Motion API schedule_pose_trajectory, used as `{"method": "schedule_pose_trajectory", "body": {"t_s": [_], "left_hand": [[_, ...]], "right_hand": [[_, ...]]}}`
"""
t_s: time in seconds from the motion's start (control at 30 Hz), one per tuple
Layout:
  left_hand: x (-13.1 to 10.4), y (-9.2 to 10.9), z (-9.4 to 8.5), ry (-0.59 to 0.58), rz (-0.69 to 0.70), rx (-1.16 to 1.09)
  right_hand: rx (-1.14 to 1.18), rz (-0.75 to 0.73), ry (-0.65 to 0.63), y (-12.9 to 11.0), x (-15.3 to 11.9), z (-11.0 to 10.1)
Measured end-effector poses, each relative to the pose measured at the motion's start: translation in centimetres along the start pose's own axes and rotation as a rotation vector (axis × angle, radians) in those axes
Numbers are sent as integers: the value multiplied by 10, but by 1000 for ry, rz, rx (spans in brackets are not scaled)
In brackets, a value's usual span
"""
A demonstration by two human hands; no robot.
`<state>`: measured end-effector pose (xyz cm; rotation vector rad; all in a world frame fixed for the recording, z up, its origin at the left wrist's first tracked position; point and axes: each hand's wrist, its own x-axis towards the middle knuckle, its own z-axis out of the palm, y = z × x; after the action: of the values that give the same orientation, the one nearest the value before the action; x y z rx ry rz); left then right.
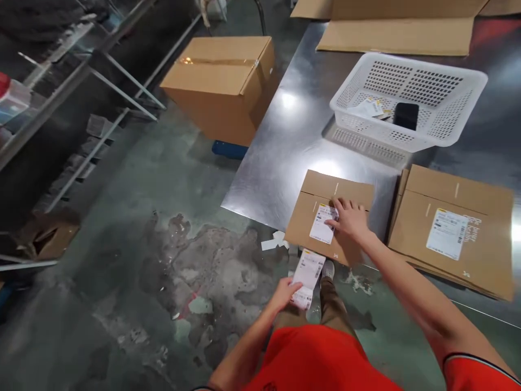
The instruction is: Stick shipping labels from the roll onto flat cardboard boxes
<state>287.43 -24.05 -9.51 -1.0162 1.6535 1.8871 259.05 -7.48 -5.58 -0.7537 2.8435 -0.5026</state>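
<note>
Between the fingers of my left hand is a strip of printed shipping labels, held off the table's front edge. My right hand lies with fingers spread on a flat cardboard box, over the right side of the white label stuck there. That box sits at the table's corner and juts past its edge. To the right lies a stack of flattened cardboard boxes, the top one bearing a similar label.
A white plastic basket on the metal table holds a black phone and some papers. Behind it is an open carton. A taped large carton stands left of the table. Paper scraps lie on the floor.
</note>
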Motion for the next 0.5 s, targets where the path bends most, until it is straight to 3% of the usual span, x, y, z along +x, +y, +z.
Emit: {"method": "schedule_pose_trajectory", "body": {"t_s": [0.1,0.17,0.23,0.33,0.43,0.5], "left_hand": [[-17,0,-21,-14,64,7],[-14,19,-34,17,206,-19],[4,50,-42,84,349,-36],[41,93,-42,158,406,2],[59,114,-34,96,403,64],[54,115,-31,89,398,84]], "right_hand": [[-53,23,82,-30,-16,21],[-47,6,90,-53,-25,40],[-42,-16,76,-65,-29,53],[28,28,95,-50,-38,50],[87,372,228,-20,-62,28],[112,576,221,-11,-79,15]]}}
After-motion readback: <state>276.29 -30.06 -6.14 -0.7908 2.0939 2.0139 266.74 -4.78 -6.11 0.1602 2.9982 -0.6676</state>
